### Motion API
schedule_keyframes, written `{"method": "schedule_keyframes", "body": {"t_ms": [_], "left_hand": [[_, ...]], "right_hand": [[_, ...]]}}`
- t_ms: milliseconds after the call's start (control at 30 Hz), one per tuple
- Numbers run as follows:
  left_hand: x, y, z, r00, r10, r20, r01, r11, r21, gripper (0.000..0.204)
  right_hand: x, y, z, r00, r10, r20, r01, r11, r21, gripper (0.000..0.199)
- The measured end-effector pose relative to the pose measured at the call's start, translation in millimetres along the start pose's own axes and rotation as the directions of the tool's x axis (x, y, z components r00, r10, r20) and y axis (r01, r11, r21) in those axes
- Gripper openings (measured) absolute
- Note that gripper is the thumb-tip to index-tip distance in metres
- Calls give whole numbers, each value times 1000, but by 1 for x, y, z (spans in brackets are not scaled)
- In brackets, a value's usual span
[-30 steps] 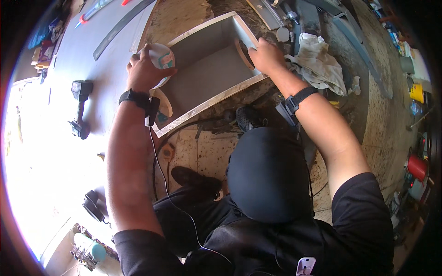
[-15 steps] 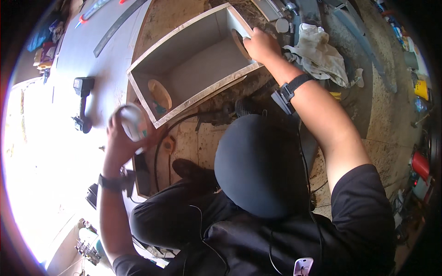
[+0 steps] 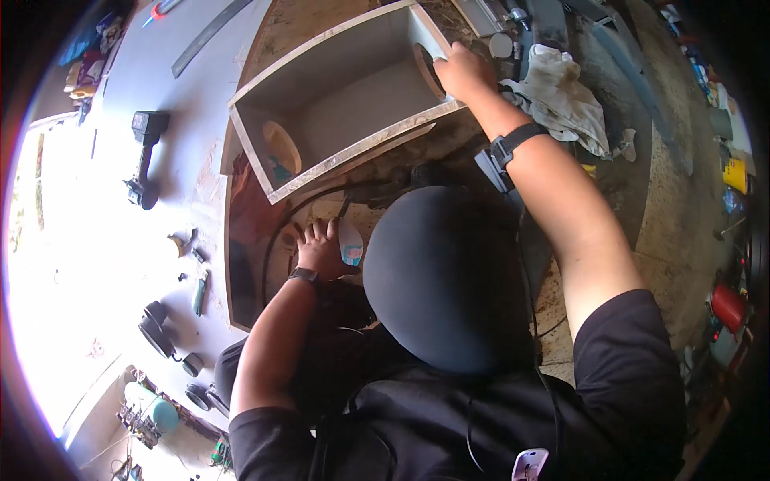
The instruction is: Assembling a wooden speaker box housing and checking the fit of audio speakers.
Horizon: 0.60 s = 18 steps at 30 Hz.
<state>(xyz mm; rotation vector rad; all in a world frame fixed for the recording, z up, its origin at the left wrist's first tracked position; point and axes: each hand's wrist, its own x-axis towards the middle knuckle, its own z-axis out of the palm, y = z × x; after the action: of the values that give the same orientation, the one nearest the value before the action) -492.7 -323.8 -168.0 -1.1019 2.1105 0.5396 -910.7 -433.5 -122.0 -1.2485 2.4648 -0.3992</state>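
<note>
Open-topped box off the worktop's right edge; support unclear. Right hand pinches its right end wall beside the round hole, probably for steadiness. Left hand lower, fingers spread next to a white-and-teal object; whether it grips, can't tell.

- Box: plain grey inside, pale rim with brown mottling
- Left hole edge: tan
- Disc: white, blue-green and pink print
- Rag: off-white, brown stains
- Board: pale blue-grey, blown out to white at left
- Power tool: black
- Shirt: plain black
- 2 wrist straps: also black
- Floor: beige, dark speckles
- Tub: yellow
- Bucket: red
- Tank: teal and white
- Tube: blue, red collar
</note>
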Motion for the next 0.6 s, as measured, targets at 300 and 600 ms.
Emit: {"method": "schedule_keyframes", "body": {"t_ms": [300, 600], "left_hand": [[-8, 17, -37, 992, 37, -121, -30, 998, 64, 106], [-18, 20, -157, 707, 77, -703, -115, 993, -7, 52]], "right_hand": [[-2, 0, -3, 1000, 11, 24, -12, 1000, 14, 44], [3, 4, 0, 1000, -10, -7, 10, 1000, 0, 43]]}}
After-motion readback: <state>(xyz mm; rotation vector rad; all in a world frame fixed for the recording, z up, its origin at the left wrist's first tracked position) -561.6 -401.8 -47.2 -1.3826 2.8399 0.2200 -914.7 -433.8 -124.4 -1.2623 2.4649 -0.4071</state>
